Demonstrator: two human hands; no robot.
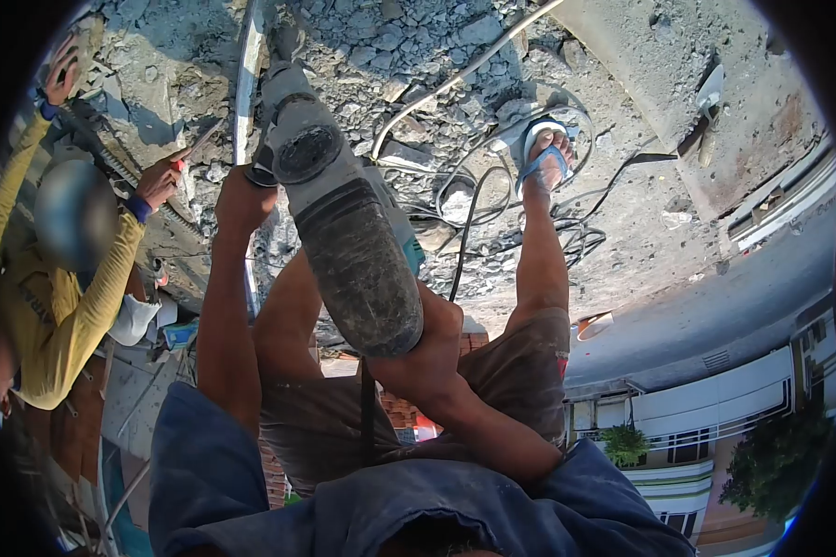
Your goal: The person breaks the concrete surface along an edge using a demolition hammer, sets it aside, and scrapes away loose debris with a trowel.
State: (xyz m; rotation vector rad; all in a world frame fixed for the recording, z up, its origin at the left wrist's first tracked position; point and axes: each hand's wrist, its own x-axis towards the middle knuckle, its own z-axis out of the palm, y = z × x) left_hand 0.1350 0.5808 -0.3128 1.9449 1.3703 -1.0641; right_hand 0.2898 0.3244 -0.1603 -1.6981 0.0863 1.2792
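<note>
A large, dusty demolition hammer (358, 251) slants across the middle, its front end toward the rubble at the top. My left hand (243, 200) is closed round the side handle near its front. Farther back, my right hand (423, 348) wraps round the rear grip, with its fingers partly hidden behind the dark housing. The hammer's tip is hard to make out against the broken concrete (390, 56). Beside the tool, a pale metal bar (247, 84) runs lengthwise through the debris.
A co-worker in a yellow top (84, 334) is at the left, one hand on a red-handled tool (178, 165). A hose (464, 72) and dark cables (581, 232) lie around my sandalled foot (545, 162). A trowel-like tool (709, 93) lies at upper right.
</note>
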